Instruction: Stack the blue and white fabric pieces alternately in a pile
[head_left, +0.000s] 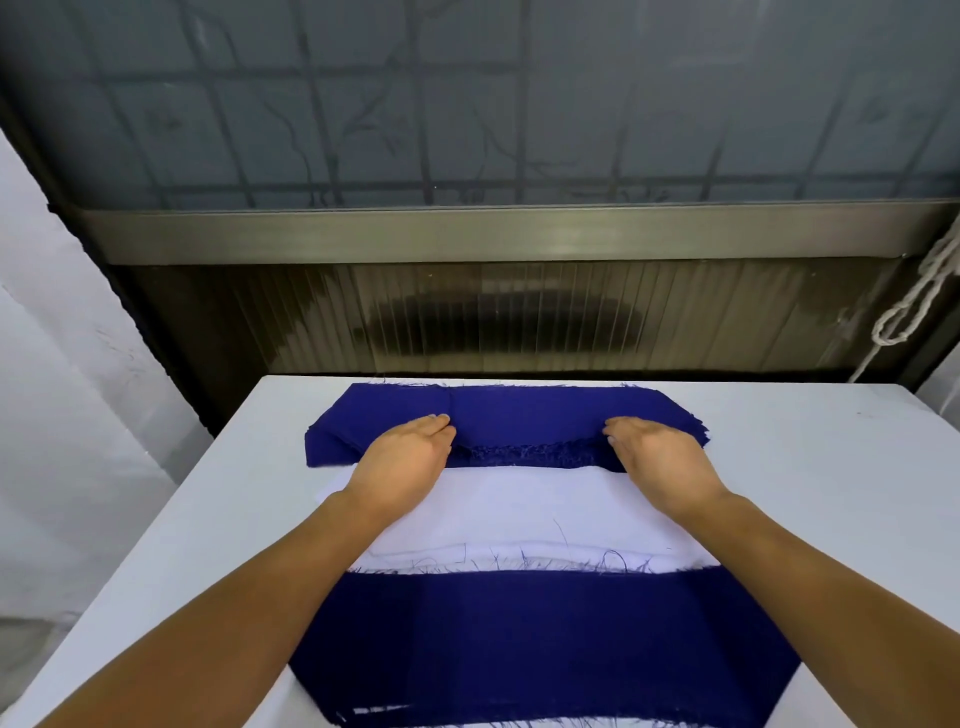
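At the far edge of the white table (831, 467), a frayed blue fabric stack (524, 415) is gripped by the left hand (410, 457) and right hand (660, 457), fingers curled over its near hem. White fabric (519, 509) and a blue-topped pile (545, 639) are laid nearer.

Far blue pile (519, 410): several dark blue fabric pieces stacked flat near the back edge of the counter (831, 467), near edge frayed and slightly lifted. White pile (519, 509): pale pieces lying flat just nearer than the far blue pile, touching its front edge, loose blue threads along the near side. Near blue piece (519, 639): wide, dark, spread flat on top, nearer than the white pile, overlapping white fabric showing at its bottom edge.
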